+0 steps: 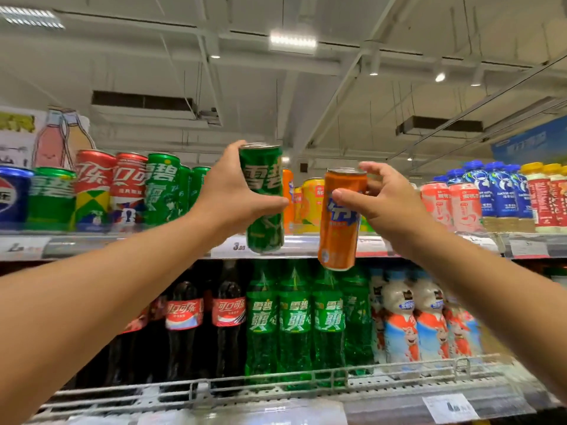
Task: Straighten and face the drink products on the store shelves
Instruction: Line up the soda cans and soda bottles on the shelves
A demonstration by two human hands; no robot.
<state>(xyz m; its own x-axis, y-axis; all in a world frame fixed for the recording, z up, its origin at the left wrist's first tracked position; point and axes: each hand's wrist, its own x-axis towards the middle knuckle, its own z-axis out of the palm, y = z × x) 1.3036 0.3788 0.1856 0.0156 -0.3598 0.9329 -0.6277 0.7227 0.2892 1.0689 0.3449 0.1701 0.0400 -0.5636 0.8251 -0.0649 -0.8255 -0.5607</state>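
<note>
Two cans are held in front of the top shelf (138, 245). The left hand (228, 197) wraps its fingers and thumb around one tall green can (264, 197), upright. The right hand (386, 204) pinches one orange can (340, 219) between thumb and fingers; this can tilts slightly, its base toward the left.

Top shelf, left: one blue can (13, 197), two red cans (112, 185) and several green cans (161, 191).

Lower shelf (276, 391): four green bottles (294, 326) behind a wire rail, with dark cola bottles (228, 326) on their left.
</note>
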